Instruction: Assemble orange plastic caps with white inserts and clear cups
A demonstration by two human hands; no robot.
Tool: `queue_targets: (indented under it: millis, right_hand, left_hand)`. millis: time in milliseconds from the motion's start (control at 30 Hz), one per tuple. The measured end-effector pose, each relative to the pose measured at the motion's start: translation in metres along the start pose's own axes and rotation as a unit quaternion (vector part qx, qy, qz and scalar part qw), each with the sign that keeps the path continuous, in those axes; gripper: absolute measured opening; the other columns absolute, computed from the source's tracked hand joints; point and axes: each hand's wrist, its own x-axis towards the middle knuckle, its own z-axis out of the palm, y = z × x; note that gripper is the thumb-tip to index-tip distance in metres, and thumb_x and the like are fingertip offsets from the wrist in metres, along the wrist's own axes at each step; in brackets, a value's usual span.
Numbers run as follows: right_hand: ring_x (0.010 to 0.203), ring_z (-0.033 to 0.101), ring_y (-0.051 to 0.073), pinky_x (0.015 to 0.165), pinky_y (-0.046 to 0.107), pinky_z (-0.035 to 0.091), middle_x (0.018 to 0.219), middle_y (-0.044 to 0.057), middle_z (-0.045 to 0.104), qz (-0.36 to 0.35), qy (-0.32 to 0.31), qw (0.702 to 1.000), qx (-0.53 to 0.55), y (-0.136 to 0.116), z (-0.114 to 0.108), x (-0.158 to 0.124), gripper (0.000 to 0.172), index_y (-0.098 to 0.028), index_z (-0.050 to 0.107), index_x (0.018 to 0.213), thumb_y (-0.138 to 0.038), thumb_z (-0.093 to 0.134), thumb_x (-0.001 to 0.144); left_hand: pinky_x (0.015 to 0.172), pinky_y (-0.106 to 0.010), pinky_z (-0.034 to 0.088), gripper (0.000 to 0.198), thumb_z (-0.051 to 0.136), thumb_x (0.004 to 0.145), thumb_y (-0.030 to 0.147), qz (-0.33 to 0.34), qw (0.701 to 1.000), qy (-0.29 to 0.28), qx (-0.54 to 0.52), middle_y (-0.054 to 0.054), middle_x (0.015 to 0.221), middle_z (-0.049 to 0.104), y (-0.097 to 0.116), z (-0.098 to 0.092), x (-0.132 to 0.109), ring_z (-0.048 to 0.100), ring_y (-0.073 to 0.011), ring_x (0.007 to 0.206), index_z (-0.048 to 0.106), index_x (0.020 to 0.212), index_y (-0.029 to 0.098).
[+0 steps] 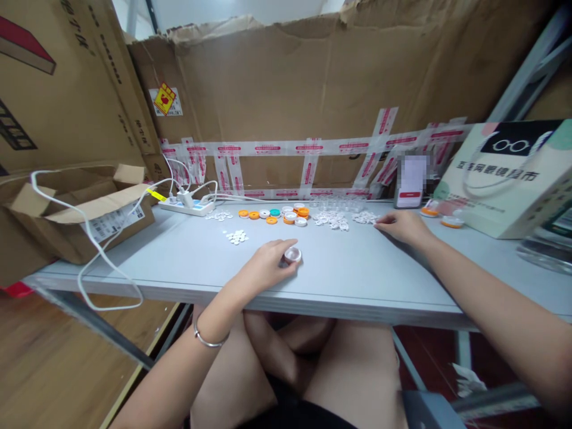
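Note:
My left hand (267, 266) rests on the grey table (187, 262) near its front edge, fingers curled around a small round pinkish-white cap (292, 255). My right hand (401, 226) reaches further back and to the right, fingers pinched together at the edge of a pile of small white pieces (365, 218); what they hold, if anything, is too small to make out. Another white pile (331, 220) lies just left of it. A row of orange, teal and white round caps (286, 213) sits behind my left hand, and a small cluster of white discs (236, 236) lies to its left.
A white power strip (186, 205) with cables stands at the back left beside an open cardboard box (71, 214). A phone (410, 182) leans against the taped cardboard wall. A printed paper bag (509, 179) stands at the right, with orange caps (452, 221) before it.

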Motion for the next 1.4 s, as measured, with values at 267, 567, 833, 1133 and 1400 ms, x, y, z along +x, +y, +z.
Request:
queue_targets:
  millis: [267, 567, 833, 1133, 1400]
  right_hand:
    - [0.072, 0.056, 0.022, 0.071, 0.033, 0.036, 0.059, 0.006, 0.062, 0.044, 0.069, 0.995, 0.050, 0.000, -0.003, -0.003, 0.012, -0.017, 0.059, 0.052, -0.009, 0.060, 0.060]
    - [0.065, 0.058, 0.016, 0.064, 0.032, 0.049, 0.074, 0.004, 0.064, 0.043, 0.087, 0.934, 0.343, -0.060, -0.001, -0.036, 0.018, -0.018, 0.061, 0.082, -0.029, 0.062, 0.068]
    - [0.067, 0.060, 0.012, 0.067, 0.029, 0.054, 0.079, -0.001, 0.063, 0.020, -0.056, 0.777, 0.627, -0.152, 0.037, -0.112, 0.033, -0.019, 0.063, 0.072, -0.036, 0.079, 0.049]
    - [0.079, 0.064, 0.019, 0.074, 0.033, 0.050, 0.082, 0.004, 0.068, -0.062, -0.065, 0.840, 0.535, -0.155, 0.041, -0.117, 0.025, -0.019, 0.062, 0.078, -0.039, 0.069, 0.064]
    - [0.067, 0.060, 0.021, 0.064, 0.034, 0.047, 0.067, 0.005, 0.065, -0.009, 0.012, 0.981, 0.194, -0.060, 0.012, -0.004, 0.012, -0.019, 0.063, 0.063, -0.029, 0.068, 0.061]
  left_hand:
    - [0.090, -0.035, 0.046, 0.042, 0.056, 0.080, 0.025, 0.008, 1.000, 0.011, 0.000, -0.013, 0.111, 0.062, -0.004, 0.002, -0.003, 0.059, -0.0230, 0.102, 0.051, 0.120, 0.012]
    - [0.096, -0.037, 0.042, 0.039, 0.061, 0.079, 0.030, 0.085, 0.979, 0.187, -0.015, -0.012, 0.116, 0.058, -0.009, 0.001, -0.001, 0.052, -0.0206, 0.110, 0.052, 0.114, 0.015]
    - [0.073, -0.026, 0.052, 0.032, 0.064, 0.077, 0.025, 0.084, 0.965, 0.217, -0.124, -0.007, 0.093, 0.066, 0.000, -0.003, -0.002, 0.063, -0.0143, 0.080, 0.056, 0.106, 0.015]
    - [0.069, -0.024, 0.054, 0.021, 0.061, 0.078, 0.015, 0.068, 0.959, 0.245, -0.127, -0.005, 0.086, 0.069, -0.003, -0.003, -0.004, 0.064, -0.0119, 0.070, 0.065, 0.099, 0.016]
    - [0.071, -0.026, 0.057, 0.030, 0.063, 0.076, 0.016, 0.007, 0.961, 0.242, -0.137, -0.004, 0.086, 0.071, -0.006, 0.000, -0.003, 0.068, -0.0138, 0.072, 0.063, 0.106, 0.017]
